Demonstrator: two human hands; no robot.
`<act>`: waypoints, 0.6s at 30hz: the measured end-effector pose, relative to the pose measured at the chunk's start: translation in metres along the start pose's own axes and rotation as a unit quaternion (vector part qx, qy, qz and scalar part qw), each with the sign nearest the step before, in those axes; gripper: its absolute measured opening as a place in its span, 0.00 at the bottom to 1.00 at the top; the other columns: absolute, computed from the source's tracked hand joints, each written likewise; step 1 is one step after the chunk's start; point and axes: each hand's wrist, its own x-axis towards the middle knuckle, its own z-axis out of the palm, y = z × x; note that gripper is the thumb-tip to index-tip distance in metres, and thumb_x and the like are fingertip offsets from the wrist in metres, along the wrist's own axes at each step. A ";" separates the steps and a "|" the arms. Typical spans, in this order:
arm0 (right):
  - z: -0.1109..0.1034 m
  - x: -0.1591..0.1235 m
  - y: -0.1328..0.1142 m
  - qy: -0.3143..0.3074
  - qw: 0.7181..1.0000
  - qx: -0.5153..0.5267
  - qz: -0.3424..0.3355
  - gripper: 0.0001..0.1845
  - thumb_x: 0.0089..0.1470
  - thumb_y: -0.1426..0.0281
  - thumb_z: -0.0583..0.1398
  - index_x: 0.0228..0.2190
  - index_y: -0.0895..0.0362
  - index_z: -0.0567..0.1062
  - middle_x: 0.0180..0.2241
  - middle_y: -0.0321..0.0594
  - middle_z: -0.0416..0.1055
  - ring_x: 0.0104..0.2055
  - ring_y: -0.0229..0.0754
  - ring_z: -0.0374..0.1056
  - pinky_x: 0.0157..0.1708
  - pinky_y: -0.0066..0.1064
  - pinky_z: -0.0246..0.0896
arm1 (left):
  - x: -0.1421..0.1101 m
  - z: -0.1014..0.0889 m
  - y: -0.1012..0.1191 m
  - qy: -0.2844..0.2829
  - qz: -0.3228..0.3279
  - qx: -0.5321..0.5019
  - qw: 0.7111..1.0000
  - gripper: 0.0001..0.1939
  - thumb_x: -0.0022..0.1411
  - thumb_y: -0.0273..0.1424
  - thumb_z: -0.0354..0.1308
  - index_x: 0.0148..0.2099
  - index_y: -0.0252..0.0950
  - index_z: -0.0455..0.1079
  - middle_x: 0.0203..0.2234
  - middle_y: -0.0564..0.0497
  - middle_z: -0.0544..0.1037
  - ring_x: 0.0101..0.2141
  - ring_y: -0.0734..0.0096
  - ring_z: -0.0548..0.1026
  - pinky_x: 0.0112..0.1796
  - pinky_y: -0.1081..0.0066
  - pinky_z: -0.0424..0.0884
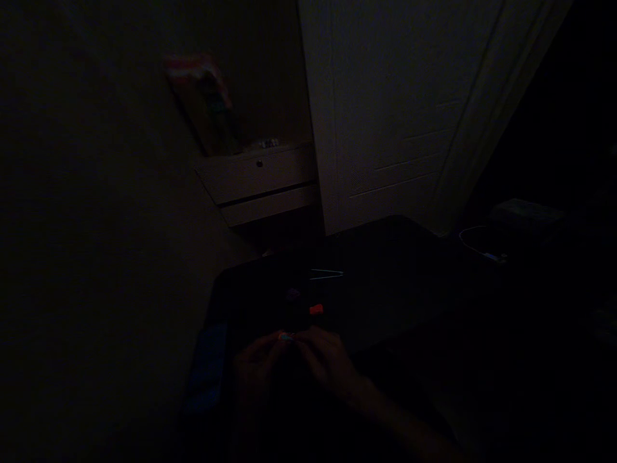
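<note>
In very dim light, my left hand (255, 363) and my right hand (330, 360) meet over the near part of a dark table. Their fingertips pinch a small red and pale item (286, 336) between them; its kind is too dark to make out. Just beyond my right fingers lies a small orange-red piece (316, 309). A dark purplish lump (293, 294) rests a little farther off, to its left. Past both lies a thin V-shaped metal tool that looks like tweezers (328, 274), its spread ends pointing left.
A blue box-like object (207, 370) is left of my hands. Behind the dark table (385, 263) stand a drawer unit (265, 173) and a pale panel (380, 103). A white cable (470, 244) and a pale box-like shape (527, 212) lie at the right.
</note>
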 end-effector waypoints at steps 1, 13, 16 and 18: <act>0.000 0.000 0.000 0.000 1.000 -0.002 -0.002 0.12 0.72 0.69 0.56 0.47 0.54 0.80 0.39 0.41 0.81 0.39 0.43 0.78 0.42 0.32 0.72 | 0.000 0.000 0.000 0.002 -0.003 -0.004 1.000 0.19 0.43 0.43 0.76 0.34 0.35 0.85 0.32 0.41 0.88 0.36 0.48 0.87 0.41 0.56 0.84; 0.001 0.000 0.001 -0.004 0.999 -0.033 -0.008 0.12 0.71 0.72 0.55 0.47 0.55 0.79 0.40 0.43 0.81 0.39 0.44 0.79 0.41 0.33 0.72 | 0.002 -0.004 -0.005 -0.026 0.001 0.001 1.000 0.19 0.45 0.44 0.76 0.36 0.35 0.85 0.33 0.41 0.88 0.36 0.49 0.87 0.41 0.59 0.84; 0.001 0.000 0.001 -0.007 1.000 -0.026 -0.010 0.12 0.71 0.72 0.56 0.48 0.55 0.79 0.41 0.43 0.81 0.40 0.44 0.79 0.42 0.32 0.72 | 0.003 -0.005 -0.010 -0.020 -0.004 -0.008 1.000 0.19 0.46 0.43 0.76 0.36 0.35 0.85 0.34 0.41 0.88 0.37 0.50 0.87 0.41 0.59 0.84; 0.001 0.000 0.003 -0.008 1.000 -0.023 -0.013 0.12 0.71 0.72 0.56 0.48 0.55 0.80 0.41 0.43 0.82 0.40 0.44 0.79 0.43 0.32 0.72 | 0.003 -0.004 -0.012 -0.019 -0.008 -0.013 1.000 0.19 0.45 0.42 0.76 0.37 0.35 0.85 0.34 0.42 0.88 0.37 0.50 0.87 0.41 0.59 0.84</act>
